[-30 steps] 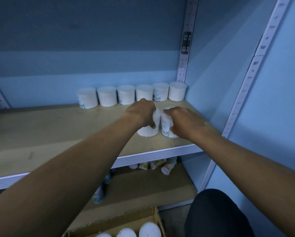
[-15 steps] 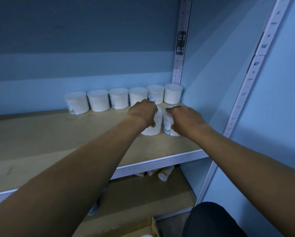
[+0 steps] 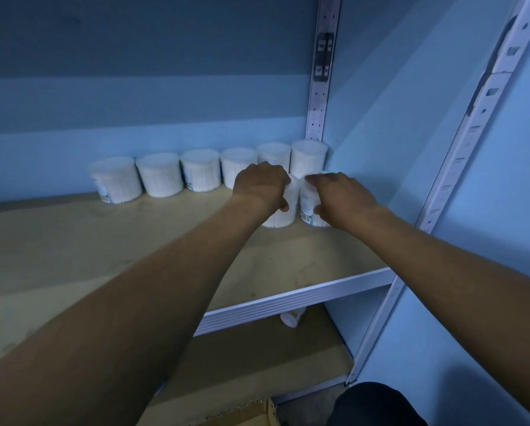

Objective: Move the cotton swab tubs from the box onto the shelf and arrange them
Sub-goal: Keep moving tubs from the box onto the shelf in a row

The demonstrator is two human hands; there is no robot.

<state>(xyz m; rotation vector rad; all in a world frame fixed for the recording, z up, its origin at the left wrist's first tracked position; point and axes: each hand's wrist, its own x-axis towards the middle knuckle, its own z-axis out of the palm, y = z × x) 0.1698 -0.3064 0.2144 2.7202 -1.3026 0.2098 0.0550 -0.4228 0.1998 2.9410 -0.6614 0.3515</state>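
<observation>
My left hand grips one white cylindrical plastic cotton swab tub; my right hand grips a second tub touching it; both stand upright on the tan wooden shelf board near its back right corner; six more white tubs line the back edge; corner of a brown cardboard box below.

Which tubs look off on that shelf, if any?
Mostly tidy: six tubs line the back wall. The leftmost tub sits slightly forward of the row. Left hand and right hand each hold an upright tub in front.
</observation>
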